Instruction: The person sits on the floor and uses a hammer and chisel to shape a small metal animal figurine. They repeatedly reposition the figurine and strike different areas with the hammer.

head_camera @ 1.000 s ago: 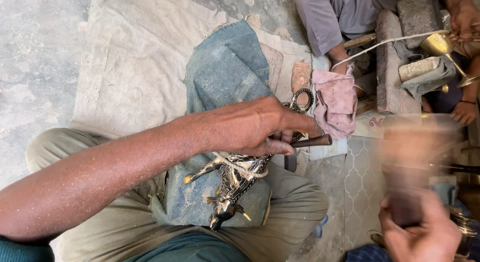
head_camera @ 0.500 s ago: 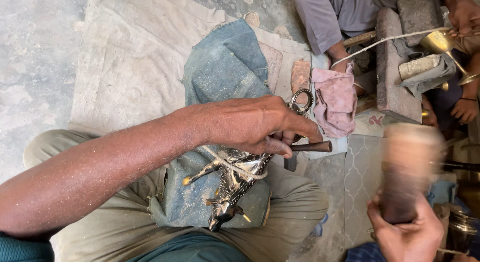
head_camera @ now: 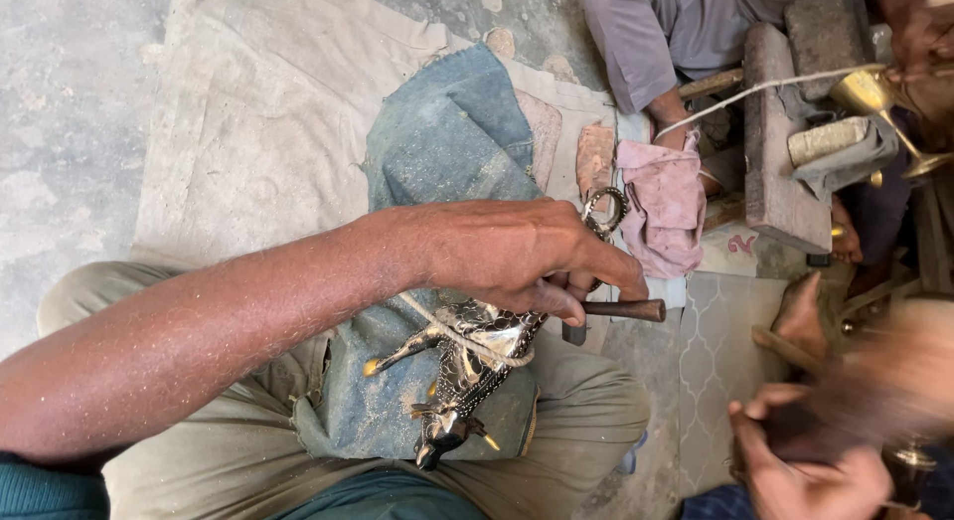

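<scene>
We closed our left hand [head_camera: 517, 257] around the dark tool handle [head_camera: 621, 309], bracing the metal figurine [head_camera: 467, 366] on the lap cloth [head_camera: 437, 162]; the right hand [head_camera: 815, 460] was blurred, gripping something dark.

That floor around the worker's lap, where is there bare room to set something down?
The pale canvas sheet left of the blue cloth lies bare, as does the concrete floor beyond it. The patterned mat right of the knee has a small free patch. The upper right is crowded: pink rag, wooden block, brass goblet.
</scene>
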